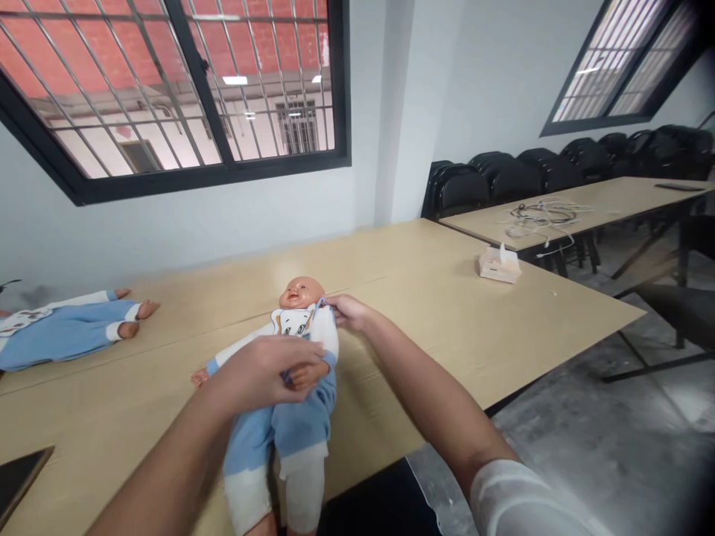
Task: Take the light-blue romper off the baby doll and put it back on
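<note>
A baby doll (302, 292) lies on its back on the wooden table, its head toward the wall. It wears a blue and white outfit (299, 428) with a cartoon animal bib-like front (291, 321). My left hand (268, 366) reaches across the doll's belly, its fingers closed at the doll's hand (307, 376). Part of that grip is hidden behind my own hand. By the doll's neck and shoulder, my right hand (347, 311) pinches a thin blue edge or tie of the clothing. The doll's other arm (202, 376) lies out to the left.
A second doll (67, 327) in similar blue clothes lies at the left. The table (424, 298) carries a tissue box (500, 264) at right. Tangled cables (544, 216) rest on a farther table. Black folding chairs (461, 190) stand along the wall; a dark board (19, 480) is lower left.
</note>
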### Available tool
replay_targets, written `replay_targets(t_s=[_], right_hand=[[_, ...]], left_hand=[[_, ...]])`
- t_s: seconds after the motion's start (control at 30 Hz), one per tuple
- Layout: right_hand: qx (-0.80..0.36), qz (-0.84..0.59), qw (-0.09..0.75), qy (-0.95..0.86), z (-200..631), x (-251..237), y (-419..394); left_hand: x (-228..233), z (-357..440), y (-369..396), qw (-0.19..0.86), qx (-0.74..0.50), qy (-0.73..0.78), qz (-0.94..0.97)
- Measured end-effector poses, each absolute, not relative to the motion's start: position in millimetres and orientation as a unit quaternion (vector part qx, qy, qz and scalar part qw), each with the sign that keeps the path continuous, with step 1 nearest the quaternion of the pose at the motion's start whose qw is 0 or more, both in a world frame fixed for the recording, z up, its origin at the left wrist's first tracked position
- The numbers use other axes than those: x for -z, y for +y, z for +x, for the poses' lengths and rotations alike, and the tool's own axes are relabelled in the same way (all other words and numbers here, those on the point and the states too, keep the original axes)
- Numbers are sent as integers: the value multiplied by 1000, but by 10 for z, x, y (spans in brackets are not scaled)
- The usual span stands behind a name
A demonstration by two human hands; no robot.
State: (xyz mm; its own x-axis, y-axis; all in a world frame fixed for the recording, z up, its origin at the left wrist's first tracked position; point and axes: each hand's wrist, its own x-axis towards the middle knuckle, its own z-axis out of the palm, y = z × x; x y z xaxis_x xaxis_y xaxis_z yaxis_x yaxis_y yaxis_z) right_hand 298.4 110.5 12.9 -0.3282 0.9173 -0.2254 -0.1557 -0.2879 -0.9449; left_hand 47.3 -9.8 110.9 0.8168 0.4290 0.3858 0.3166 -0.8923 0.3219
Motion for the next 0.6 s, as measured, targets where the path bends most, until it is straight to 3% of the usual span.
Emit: replay_targets(t_s=[0.3,0.43,0.6], right_hand=[[-784,-318,345,-407,2999,-73,848],[-834,-259,228,-432,3011,-128,693],[-798,-249,65,-545,3124,-181,615]], left_hand=[[-1150,12,423,183,-534,325,759],[-1123,29,479,181,-568,343,726],[-1160,26,466,165,-571,360,719]])
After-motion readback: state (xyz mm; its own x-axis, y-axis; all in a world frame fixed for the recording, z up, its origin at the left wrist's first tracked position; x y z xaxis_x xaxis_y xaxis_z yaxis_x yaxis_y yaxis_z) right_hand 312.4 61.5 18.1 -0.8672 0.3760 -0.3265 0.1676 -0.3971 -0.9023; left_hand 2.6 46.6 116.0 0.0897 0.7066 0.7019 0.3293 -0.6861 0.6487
